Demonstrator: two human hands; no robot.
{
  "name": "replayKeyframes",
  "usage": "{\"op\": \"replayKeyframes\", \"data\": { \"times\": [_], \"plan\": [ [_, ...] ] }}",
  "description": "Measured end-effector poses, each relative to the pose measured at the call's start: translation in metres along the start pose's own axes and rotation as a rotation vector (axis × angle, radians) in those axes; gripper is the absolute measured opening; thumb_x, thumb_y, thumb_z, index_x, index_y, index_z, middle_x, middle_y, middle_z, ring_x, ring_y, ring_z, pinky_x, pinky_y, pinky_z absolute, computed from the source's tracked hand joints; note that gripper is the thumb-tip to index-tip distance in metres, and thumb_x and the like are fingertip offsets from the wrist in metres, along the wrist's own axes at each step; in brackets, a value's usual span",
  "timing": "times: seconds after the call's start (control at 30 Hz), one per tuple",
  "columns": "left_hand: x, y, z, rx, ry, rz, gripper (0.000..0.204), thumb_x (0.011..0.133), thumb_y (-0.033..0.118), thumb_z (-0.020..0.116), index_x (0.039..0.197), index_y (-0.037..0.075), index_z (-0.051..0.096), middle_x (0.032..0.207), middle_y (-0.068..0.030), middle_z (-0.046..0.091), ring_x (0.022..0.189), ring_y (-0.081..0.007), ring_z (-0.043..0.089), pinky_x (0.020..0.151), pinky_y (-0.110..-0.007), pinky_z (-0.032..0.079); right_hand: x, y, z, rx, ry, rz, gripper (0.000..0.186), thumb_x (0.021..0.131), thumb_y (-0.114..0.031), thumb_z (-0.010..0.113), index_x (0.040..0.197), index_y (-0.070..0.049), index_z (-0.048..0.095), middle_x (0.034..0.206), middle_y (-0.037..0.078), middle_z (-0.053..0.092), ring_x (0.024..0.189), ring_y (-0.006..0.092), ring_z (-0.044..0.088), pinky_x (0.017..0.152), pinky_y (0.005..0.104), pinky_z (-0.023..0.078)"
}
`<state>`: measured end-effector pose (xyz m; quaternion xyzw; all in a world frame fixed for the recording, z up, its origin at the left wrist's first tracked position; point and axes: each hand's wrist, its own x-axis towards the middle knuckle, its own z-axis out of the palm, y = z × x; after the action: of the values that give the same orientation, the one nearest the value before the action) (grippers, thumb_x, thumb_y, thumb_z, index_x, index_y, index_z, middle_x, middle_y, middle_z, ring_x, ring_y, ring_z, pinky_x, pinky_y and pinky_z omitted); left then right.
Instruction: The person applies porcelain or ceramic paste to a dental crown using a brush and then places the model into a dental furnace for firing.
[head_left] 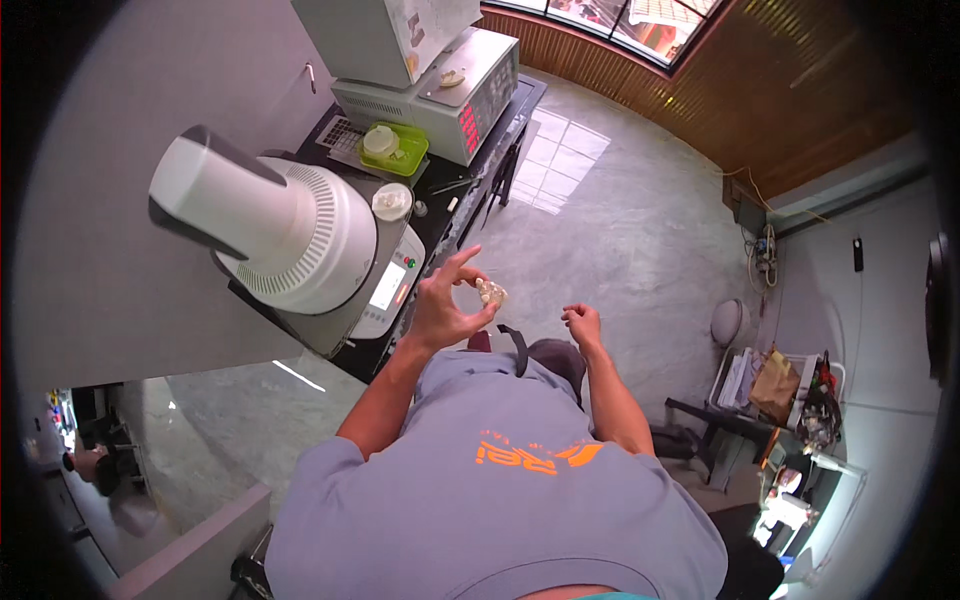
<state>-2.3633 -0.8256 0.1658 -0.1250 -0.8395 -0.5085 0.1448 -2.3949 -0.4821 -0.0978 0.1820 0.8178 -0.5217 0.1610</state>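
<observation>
Out in front of my body, my left hand (445, 305) pinches a small, lumpy, cream-coloured dental model piece (491, 292) between thumb and index finger. The other fingers of that hand are raised and spread. My right hand (582, 325) is to the right, apart from the piece. Its fingers are curled in with the fingertips close together, and whether anything small sits in them cannot be made out. To the left of my left hand stands a white, dome-shaped furnace (310, 235) with a lit screen (388, 286) on its front.
A dark bench (440, 215) along the left wall carries a white round dish (392, 202), a green tray (408, 150) with a white tub, and a grey boxy machine (440, 95) with red digits. At right, a cart (735, 380) holds papers and a brown bag (775, 388).
</observation>
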Motion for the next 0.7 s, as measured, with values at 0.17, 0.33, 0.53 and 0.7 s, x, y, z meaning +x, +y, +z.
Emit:
{"op": "replayKeyframes", "data": {
  "times": [0.17,0.33,0.53,0.7],
  "plan": [
    [0.058,-0.034,0.016,0.040,0.054,-0.066,0.088,0.073,0.013,0.091,0.152,0.005,0.053,0.100,-0.0071,0.080,0.093,-0.0151,0.075,0.088,-0.032,0.059,0.100,-0.079,0.036,-0.045,-0.112,-0.162,0.023,0.088,-0.014,0.071,0.105,-0.003,0.081,0.094,0.011,0.082,0.085,0.0194,0.076,0.082,0.0353,0.060],
    [0.106,-0.046,0.042,0.145,0.228,-0.235,0.087,0.074,0.013,0.092,0.152,0.006,0.053,0.102,-0.0078,0.080,0.094,-0.0181,0.077,0.090,-0.033,0.060,0.196,-0.195,0.066,-0.195,-0.335,-0.526,0.023,0.091,-0.016,0.072,0.107,-0.002,0.080,0.095,0.016,0.081,0.084,0.0229,0.078,0.081,0.0368,0.060],
    [0.165,-0.042,0.086,0.248,0.499,-0.373,0.087,0.072,0.013,0.093,0.150,0.004,0.055,0.102,-0.0072,0.080,0.091,-0.0178,0.075,0.087,-0.034,0.059,0.305,-0.273,0.078,-0.332,-0.514,-0.770,0.020,0.089,-0.010,0.071,0.107,-0.004,0.080,0.098,0.010,0.082,0.084,0.0201,0.077,0.077,0.0373,0.060],
    [0.172,-0.049,0.122,0.296,0.760,-0.492,0.089,0.072,0.010,0.093,0.152,0.003,0.053,0.105,-0.0070,0.079,0.092,-0.0148,0.073,0.086,-0.032,0.056,0.353,-0.314,0.072,-0.452,-0.598,-0.884,0.023,0.084,-0.005,0.073,0.107,-0.004,0.078,0.095,0.012,0.079,0.088,0.0281,0.076,0.082,0.0402,0.059]
  ]
}}
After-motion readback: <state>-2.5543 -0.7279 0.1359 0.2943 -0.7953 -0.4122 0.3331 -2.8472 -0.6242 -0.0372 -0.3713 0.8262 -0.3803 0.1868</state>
